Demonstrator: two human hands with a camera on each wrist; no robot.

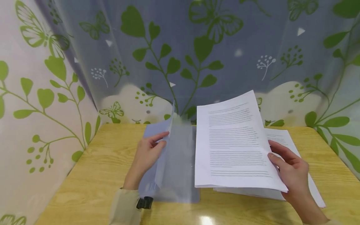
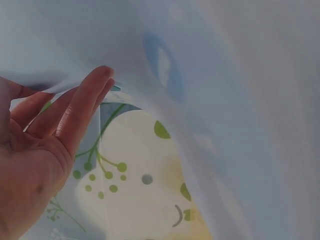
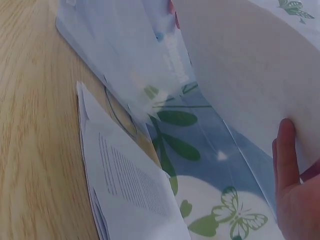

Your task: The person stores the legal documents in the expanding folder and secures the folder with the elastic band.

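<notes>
A translucent blue folder with clear sleeves (image 1: 182, 175) lies spread open on the table. My left hand (image 1: 148, 153) pinches the edge of a raised leaf of it (image 1: 164, 156) between thumb and fingers. In the left wrist view the left hand (image 2: 55, 135) has its fingers on one side of that pale leaf (image 2: 240, 120). On the right, printed sheets (image 1: 233, 140) are held up at their right edge by my right hand (image 1: 295, 168), partly over the folder. In the right wrist view the right hand's fingers (image 3: 287, 160) lie against the sheets' back (image 3: 245, 65).
More printed paper (image 1: 306, 175) lies in a stack on the wooden table (image 1: 92, 175), under and right of the held sheets. Behind the table hangs a blue curtain (image 1: 174, 47) with green leaves and butterflies. A black object (image 1: 144, 203) sits at my left sleeve.
</notes>
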